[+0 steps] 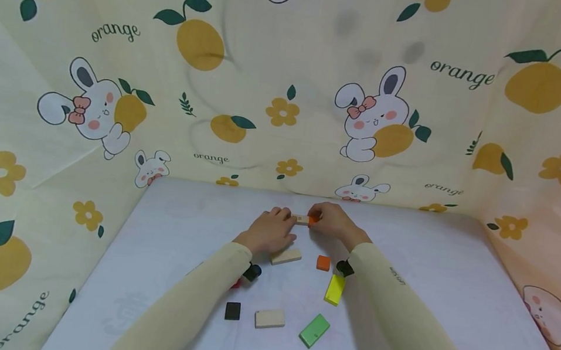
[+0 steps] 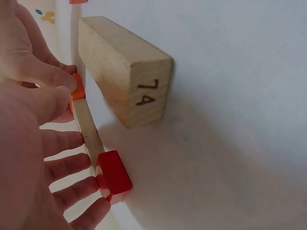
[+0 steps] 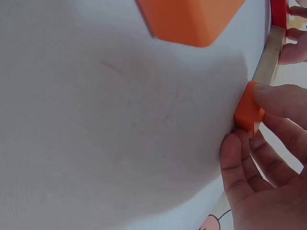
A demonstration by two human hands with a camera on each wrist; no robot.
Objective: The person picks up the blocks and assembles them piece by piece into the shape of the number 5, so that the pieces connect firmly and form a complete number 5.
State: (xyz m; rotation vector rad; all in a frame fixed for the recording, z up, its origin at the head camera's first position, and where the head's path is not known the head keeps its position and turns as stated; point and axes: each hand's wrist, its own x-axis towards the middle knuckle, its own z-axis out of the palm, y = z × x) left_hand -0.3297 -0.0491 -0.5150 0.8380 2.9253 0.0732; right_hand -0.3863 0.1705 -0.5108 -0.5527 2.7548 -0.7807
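Near the far edge of the table, a narrow wooden block (image 1: 301, 220) lies in a row between an orange block (image 3: 249, 109) and a red block (image 2: 115, 173). My right hand (image 1: 333, 220) pinches the orange block at one end, thumb on its near side and fingers behind. The fingers of my left hand (image 1: 269, 230) are stretched out along the back of the row, touching the red block and the wooden one. In the head view the left hand hides the red block. Closer to me is another wooden block (image 2: 151, 91) marked on its end, apart from both hands.
Nearer on the white table (image 1: 147, 299) lie an orange cube (image 1: 323, 263), a yellow block (image 1: 334, 290), a green block (image 1: 315, 331), a pale wooden block (image 1: 270, 318) and a black block (image 1: 233, 311). A red piece (image 1: 236, 283) shows partly beside the left sleeve. A patterned cloth (image 1: 285, 140) stands behind.
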